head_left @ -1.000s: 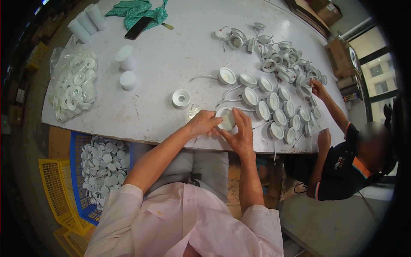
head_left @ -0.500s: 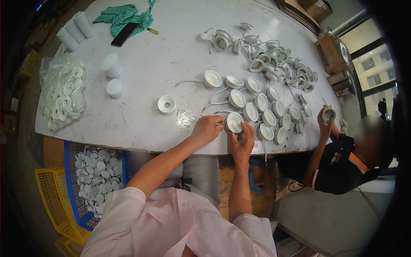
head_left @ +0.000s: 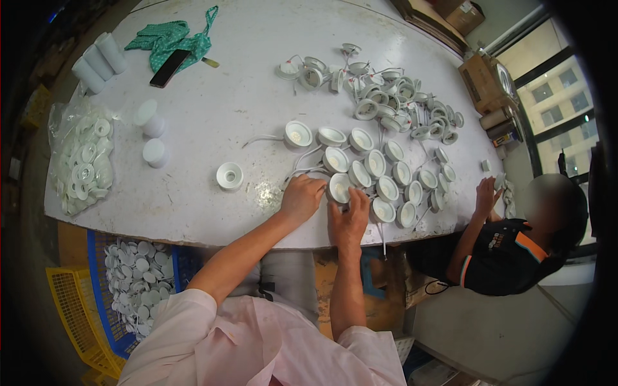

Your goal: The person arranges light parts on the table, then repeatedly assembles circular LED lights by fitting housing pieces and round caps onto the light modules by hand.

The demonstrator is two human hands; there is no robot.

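Note:
A round white downlight [head_left: 340, 187] sits at the near left end of a cluster of similar lights, close to the table's front edge. My right hand [head_left: 349, 220] grips its lower and right rim between thumb and fingers. Just left of that light, my left hand [head_left: 302, 198] is closed in a pinch; what its fingertips hold is hidden. A white cable [head_left: 311, 170] curves above my left hand. Several upright downlights [head_left: 375, 163] with trailing cables stand in rows to the right. By itself on the left is a white cup-shaped housing [head_left: 230, 175].
A heap of downlights [head_left: 399, 96] covers the far right. A bag of white rings [head_left: 87, 157], white stacked discs [head_left: 149, 119], a phone [head_left: 170, 69] and a green cloth [head_left: 174, 42] lie left. Below is a blue crate [head_left: 103, 289]. A co-worker [head_left: 502, 254] sits right.
The view has shifted, so the table's things appear further left and lower. The downlight in my right hand now stands closer against the cluster. The co-worker's hands have moved.

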